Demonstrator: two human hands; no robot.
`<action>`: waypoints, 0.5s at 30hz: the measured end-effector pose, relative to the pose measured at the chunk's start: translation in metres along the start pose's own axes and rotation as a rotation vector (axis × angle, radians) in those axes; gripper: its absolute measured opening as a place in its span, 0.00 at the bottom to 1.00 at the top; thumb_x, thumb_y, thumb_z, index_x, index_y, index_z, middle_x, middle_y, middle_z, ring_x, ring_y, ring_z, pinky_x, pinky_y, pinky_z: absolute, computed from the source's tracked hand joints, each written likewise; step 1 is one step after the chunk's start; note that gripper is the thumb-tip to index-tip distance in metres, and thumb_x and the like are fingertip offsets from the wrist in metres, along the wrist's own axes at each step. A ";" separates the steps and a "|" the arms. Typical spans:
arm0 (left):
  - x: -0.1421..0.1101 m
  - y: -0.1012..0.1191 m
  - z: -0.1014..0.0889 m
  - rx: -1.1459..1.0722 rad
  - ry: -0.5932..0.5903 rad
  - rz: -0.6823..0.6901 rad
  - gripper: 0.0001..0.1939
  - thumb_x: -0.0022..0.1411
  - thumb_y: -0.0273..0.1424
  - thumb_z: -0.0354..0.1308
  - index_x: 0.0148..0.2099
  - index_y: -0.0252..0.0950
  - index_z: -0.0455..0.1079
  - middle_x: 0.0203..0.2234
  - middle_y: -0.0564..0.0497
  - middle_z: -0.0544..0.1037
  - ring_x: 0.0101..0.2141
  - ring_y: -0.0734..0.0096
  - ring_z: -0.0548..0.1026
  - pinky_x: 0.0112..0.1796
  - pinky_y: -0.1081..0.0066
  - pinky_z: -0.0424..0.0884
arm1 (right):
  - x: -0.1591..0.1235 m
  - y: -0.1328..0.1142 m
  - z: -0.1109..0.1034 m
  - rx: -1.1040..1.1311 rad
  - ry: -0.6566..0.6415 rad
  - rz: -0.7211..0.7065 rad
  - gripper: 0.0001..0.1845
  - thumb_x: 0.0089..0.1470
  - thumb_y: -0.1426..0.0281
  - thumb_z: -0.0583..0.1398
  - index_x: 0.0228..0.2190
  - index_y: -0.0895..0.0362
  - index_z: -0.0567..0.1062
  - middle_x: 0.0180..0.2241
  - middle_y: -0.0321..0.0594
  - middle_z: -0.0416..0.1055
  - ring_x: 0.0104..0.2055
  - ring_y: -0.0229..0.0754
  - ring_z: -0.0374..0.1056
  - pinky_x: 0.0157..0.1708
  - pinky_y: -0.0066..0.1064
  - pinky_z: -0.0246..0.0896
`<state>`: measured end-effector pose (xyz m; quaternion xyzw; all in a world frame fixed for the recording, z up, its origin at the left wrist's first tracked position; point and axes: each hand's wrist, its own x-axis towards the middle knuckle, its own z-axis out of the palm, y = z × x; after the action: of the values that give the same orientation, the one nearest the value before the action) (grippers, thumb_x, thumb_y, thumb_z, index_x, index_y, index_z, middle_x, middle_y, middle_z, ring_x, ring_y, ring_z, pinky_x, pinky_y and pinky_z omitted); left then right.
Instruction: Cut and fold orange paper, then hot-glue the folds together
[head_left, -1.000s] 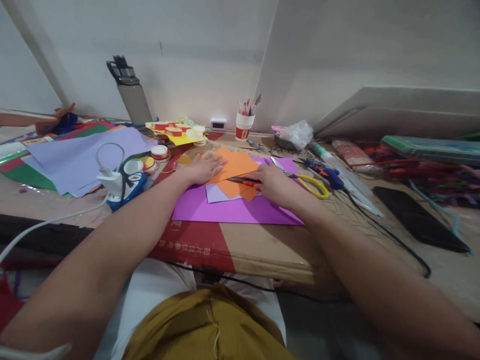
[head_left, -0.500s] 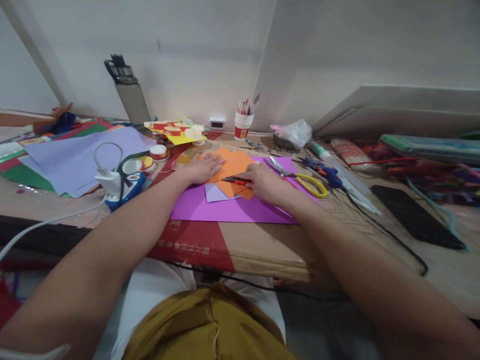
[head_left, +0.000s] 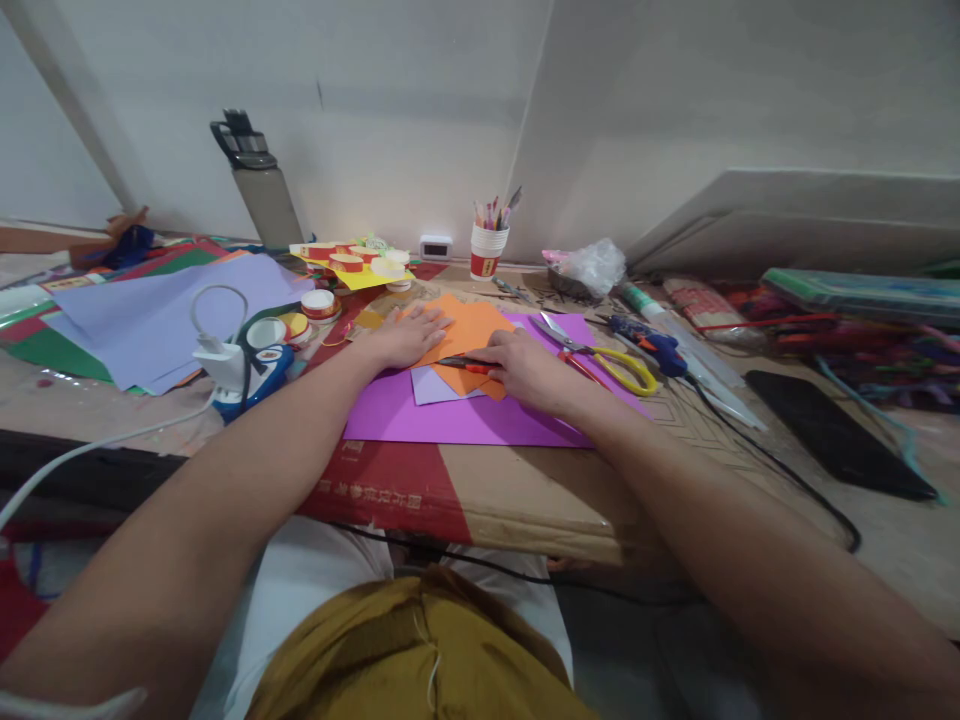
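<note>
My left hand (head_left: pixel 409 337) lies flat with fingers stretched on an orange sheet of paper (head_left: pixel 469 318). My right hand (head_left: pixel 529 367) is closed around red-handled pliers (head_left: pixel 474 366), whose dark tip points left across the orange paper; part of the tool is hidden under the fingers. Beneath the orange pieces is a pale lilac sheet (head_left: pixel 442 388), and below that a larger purple sheet (head_left: pixel 465 425). Yellow-handled scissors (head_left: pixel 622 372) rest beside my right hand, partly on the purple sheet.
Right of the scissors are a blue glue gun (head_left: pixel 656 350) and a black phone (head_left: pixel 836 432). A paper cup of pens (head_left: pixel 489 250) stands at the back. On the left are tape rolls (head_left: pixel 319 305), a power strip (head_left: pixel 259 380), lilac paper (head_left: pixel 172 310) and a bottle (head_left: pixel 266 200).
My right hand has slid left with the pliers, drawing the tip along the orange paper closer to my left hand. The left hand has stayed in place.
</note>
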<state>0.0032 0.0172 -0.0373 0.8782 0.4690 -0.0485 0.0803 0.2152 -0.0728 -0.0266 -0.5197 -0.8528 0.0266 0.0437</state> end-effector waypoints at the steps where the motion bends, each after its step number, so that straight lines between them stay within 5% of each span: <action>1: 0.000 0.000 0.000 0.000 -0.001 0.000 0.31 0.72 0.43 0.28 0.73 0.46 0.45 0.72 0.53 0.42 0.70 0.57 0.38 0.65 0.44 0.37 | 0.000 -0.001 -0.001 0.012 -0.006 0.010 0.24 0.61 0.75 0.53 0.56 0.51 0.73 0.45 0.48 0.70 0.46 0.49 0.61 0.42 0.35 0.55; 15: -0.002 0.003 -0.003 0.005 -0.005 -0.009 0.31 0.72 0.44 0.27 0.73 0.47 0.44 0.72 0.54 0.42 0.70 0.57 0.38 0.65 0.45 0.37 | 0.006 -0.015 0.002 -0.023 -0.008 -0.028 0.24 0.61 0.76 0.52 0.55 0.49 0.74 0.43 0.48 0.67 0.42 0.48 0.60 0.40 0.35 0.53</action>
<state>0.0047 0.0141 -0.0342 0.8761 0.4727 -0.0520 0.0790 0.1994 -0.0745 -0.0268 -0.5081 -0.8604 0.0180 0.0346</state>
